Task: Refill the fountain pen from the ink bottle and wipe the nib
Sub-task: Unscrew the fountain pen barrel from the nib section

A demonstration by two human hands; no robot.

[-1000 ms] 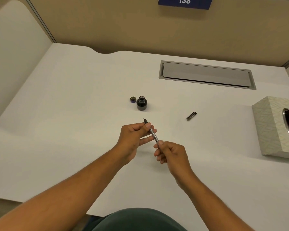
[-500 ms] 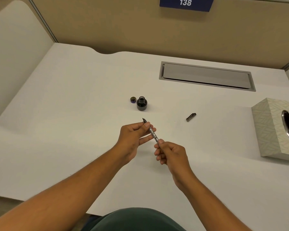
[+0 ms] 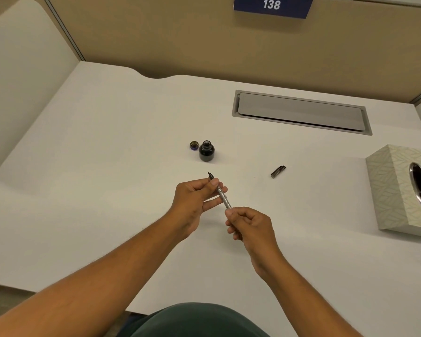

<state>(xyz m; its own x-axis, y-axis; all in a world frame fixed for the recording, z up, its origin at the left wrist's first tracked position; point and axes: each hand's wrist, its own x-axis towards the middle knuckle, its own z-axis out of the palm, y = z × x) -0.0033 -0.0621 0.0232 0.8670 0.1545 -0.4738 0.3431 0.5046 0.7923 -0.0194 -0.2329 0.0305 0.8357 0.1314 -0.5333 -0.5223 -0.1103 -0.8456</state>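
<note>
I hold a slim silver fountain pen (image 3: 223, 197) above the white desk (image 3: 107, 166), its dark nib pointing up and away toward the ink bottle. My left hand (image 3: 195, 198) pinches the pen near the nib end. My right hand (image 3: 249, 227) pinches its rear end between thumb and fingers. The small dark ink bottle (image 3: 206, 152) stands open a short way beyond the nib, with its cap (image 3: 194, 145) lying just to its left. A dark pen part (image 3: 278, 171) lies on the desk to the right.
A pale patterned tissue box (image 3: 396, 190) with an oval opening sits at the desk's right edge. A grey cable-tray lid (image 3: 300, 111) is set into the desk at the back. Beige partition walls close off the back and left.
Both hands and the pen stay in almost the same place. The grip looks unchanged; only the camera has shifted slightly.
</note>
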